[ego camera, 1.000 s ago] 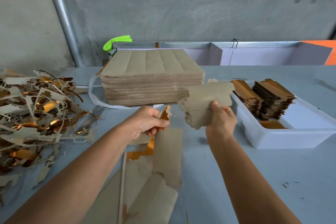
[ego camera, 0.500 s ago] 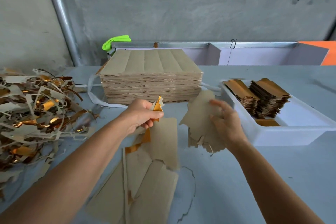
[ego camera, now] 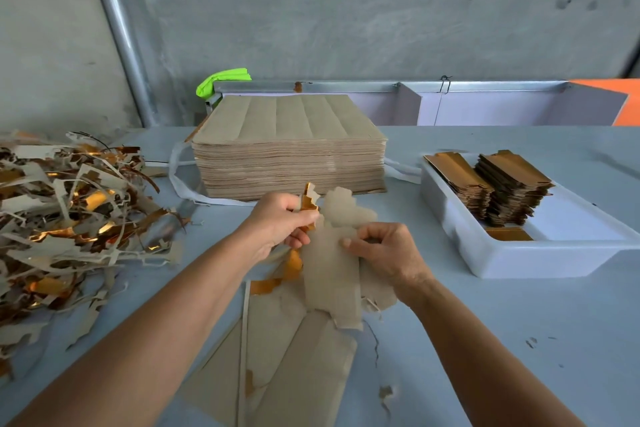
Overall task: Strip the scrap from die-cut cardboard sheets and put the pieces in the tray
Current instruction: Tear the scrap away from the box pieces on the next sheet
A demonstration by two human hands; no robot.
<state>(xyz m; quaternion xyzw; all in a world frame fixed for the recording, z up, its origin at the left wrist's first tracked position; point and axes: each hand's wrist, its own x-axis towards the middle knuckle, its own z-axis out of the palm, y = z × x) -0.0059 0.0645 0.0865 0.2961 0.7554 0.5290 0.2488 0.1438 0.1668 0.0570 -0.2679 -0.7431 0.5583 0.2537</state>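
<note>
My left hand [ego camera: 282, 222] grips the gold-backed scrap edge [ego camera: 308, 203] of a partly stripped die-cut sheet [ego camera: 294, 357] that lies on the table in front of me. My right hand [ego camera: 388, 253] pinches a brown die-cut piece [ego camera: 329, 274] still lying against that sheet, close beside my left hand. A white tray [ego camera: 519, 263] at the right holds two stacks of stripped pieces [ego camera: 512, 191]. A tall stack of uncut-looking brown sheets [ego camera: 287, 146] stands behind my hands.
A loose heap of brown and gold scrap strips [ego camera: 69, 215] covers the table's left side. A grey wall with a metal pipe [ego camera: 117, 31] rises behind the table. A green cloth [ego camera: 221, 78] and a white partitioned bin [ego camera: 485, 104] sit at the back.
My right hand has come back from the tray side to the sheet and now pinches a piece beside my left hand. The left hand has kept its grip on the scrap edge.
</note>
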